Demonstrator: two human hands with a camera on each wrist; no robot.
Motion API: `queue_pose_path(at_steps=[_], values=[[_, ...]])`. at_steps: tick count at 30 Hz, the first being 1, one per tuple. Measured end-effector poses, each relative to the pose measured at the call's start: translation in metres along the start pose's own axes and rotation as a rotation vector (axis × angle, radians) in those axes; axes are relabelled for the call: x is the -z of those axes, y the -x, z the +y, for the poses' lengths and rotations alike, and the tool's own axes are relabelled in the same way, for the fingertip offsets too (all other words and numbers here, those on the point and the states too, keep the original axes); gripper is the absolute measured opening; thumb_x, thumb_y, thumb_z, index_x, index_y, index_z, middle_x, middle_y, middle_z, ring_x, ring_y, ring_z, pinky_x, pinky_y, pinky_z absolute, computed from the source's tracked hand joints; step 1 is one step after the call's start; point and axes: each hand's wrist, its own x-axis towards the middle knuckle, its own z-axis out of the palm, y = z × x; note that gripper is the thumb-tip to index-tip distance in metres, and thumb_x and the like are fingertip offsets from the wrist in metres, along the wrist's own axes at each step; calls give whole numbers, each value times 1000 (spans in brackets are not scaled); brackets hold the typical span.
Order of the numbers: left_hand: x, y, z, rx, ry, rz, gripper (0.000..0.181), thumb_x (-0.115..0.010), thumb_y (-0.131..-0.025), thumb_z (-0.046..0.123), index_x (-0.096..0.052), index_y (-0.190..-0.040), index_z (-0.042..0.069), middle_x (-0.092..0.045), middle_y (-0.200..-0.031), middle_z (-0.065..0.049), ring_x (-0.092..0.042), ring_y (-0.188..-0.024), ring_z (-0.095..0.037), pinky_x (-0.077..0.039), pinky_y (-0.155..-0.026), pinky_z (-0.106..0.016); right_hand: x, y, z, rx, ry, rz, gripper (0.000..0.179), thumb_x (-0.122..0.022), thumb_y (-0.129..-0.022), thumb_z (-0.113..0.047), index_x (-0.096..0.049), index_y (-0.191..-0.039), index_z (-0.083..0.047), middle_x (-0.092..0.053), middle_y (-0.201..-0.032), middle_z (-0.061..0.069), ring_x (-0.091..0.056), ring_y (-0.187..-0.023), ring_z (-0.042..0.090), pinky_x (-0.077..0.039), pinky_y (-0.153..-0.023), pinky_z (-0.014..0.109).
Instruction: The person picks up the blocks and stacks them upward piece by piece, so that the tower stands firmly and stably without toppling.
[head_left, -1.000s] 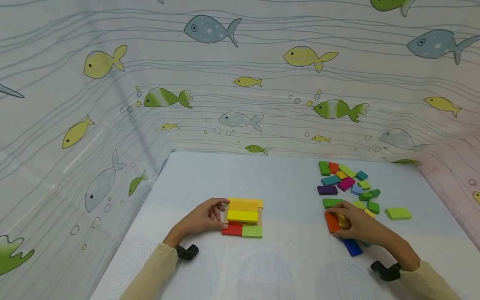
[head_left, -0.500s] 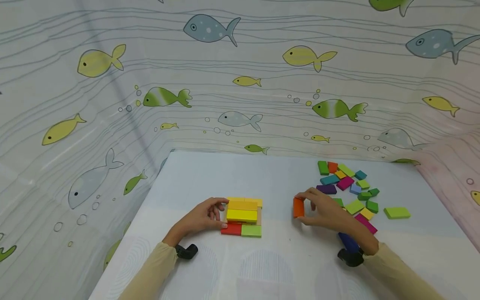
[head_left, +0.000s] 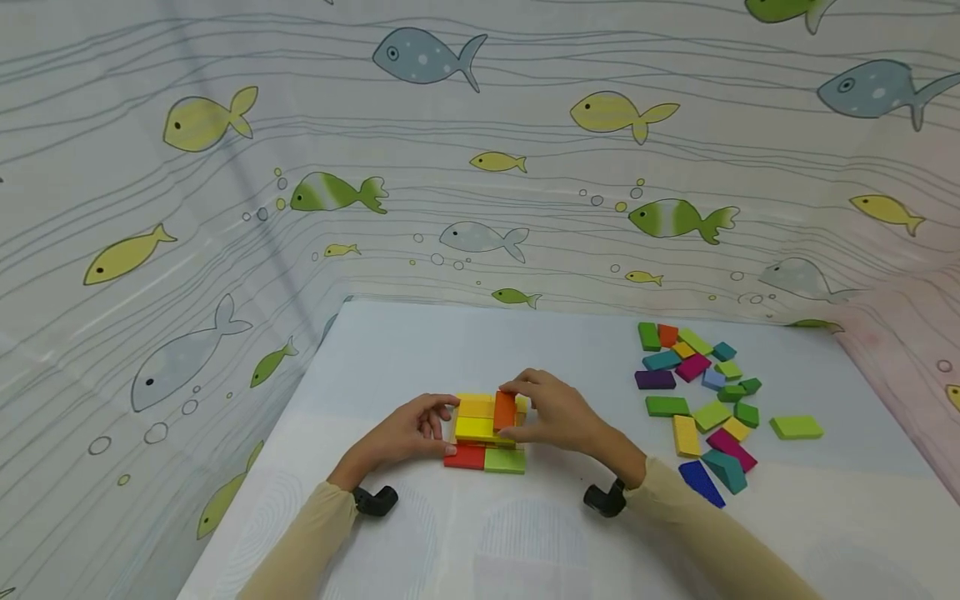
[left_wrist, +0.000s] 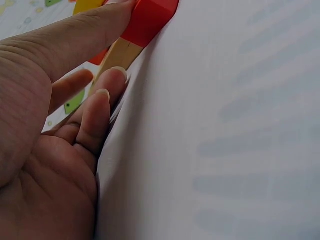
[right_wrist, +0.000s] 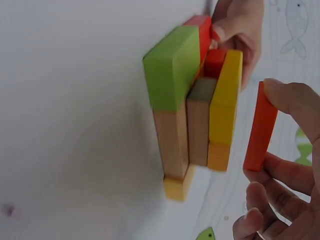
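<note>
In the head view, a low stack of wooden blocks has yellow blocks [head_left: 475, 427] on top, with a red block [head_left: 465, 457] and a light green block [head_left: 504, 461] along its front. My left hand [head_left: 408, 433] holds the stack's left side, thumb on the red block and index finger at the back corner. An orange block [right_wrist: 261, 127] is pinched between the thumb and fingers of my right hand [head_left: 562, 410]. The right wrist view shows this block just above the yellow top, with a gap between. Bare wood blocks [right_wrist: 171, 140] show in the stack's lower layers.
Several loose coloured blocks lie on the right of the white table [head_left: 405, 350], among them a blue block [head_left: 702, 483], a teal block [head_left: 725, 471] and a lime block [head_left: 797, 427]. A fish-patterned sheet [head_left: 480, 208] stands behind the table.
My right hand has picked the orange block from the loose blocks on the right and carried it left over the stack. The left hand has stayed at the stack.
</note>
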Motion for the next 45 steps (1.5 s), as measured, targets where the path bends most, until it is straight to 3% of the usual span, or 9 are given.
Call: queue_pose_path(at_steps=[13,19,23,28,35,42,45], values=[[1,-3,5,-5,-17,-21,75,-88,-83,34,-52,-147,18,-56,-118,-2,-61,-89,-22,-52,-79,-29,-23,-16,-20,-28,19,-12,65,-84,-81,-54,-70,-132,-15,-64,-120,0,-57,-107,16,-54,-87,33],[0,-4,3,8,-15,-16,75,-88,-83,34,-52,-147,18,-56,-118,-2,-60,-90,-22,-51,-80,-29,-20,-13,-22,-33,0,-3,71,-80,-82,-60,-67,-137,-16,-62,-125,3,-59,-108,19,-55,-87,37],[-1,-4,2,12,-11,-10,74,-88,-83,34,-52,-146,19,-57,-118,-3,-60,-89,-22,-51,-79,-29,-11,-5,-12,-50,-45,20,69,-76,-86,-61,-66,-138,-16,-62,-126,5,-60,-105,21,-55,-85,38],[-1,-5,4,20,-9,-13,75,-89,-83,33,-52,-147,20,-56,-119,-3,-60,-89,-22,-51,-79,-29,12,22,22,-57,-70,32,51,-76,-93,-46,-68,-134,-17,-66,-119,5,-59,-89,21,-51,-72,30],[0,-3,4,27,-4,-8,76,-89,-83,32,-51,-147,17,-56,-118,-3,-60,-91,-22,-51,-80,-29,40,80,84,-112,-89,83,43,-83,-90,-28,-71,-128,-12,-69,-114,7,-57,-84,20,-50,-66,25],[0,-2,0,19,-14,-6,76,-89,-82,33,-52,-146,17,-56,-118,-2,-59,-93,-21,-50,-80,-28,64,131,125,-283,-59,61,52,-85,-87,-34,-69,-132,-13,-63,-116,8,-54,-82,16,-50,-60,24],[0,-3,-1,8,-10,-8,75,-89,-83,33,-52,-146,17,-56,-118,-2,-59,-93,-22,-50,-80,-28,72,148,135,-310,-37,59,57,-85,-86,-38,-68,-134,-12,-60,-114,9,-52,-80,16,-47,-60,25]])
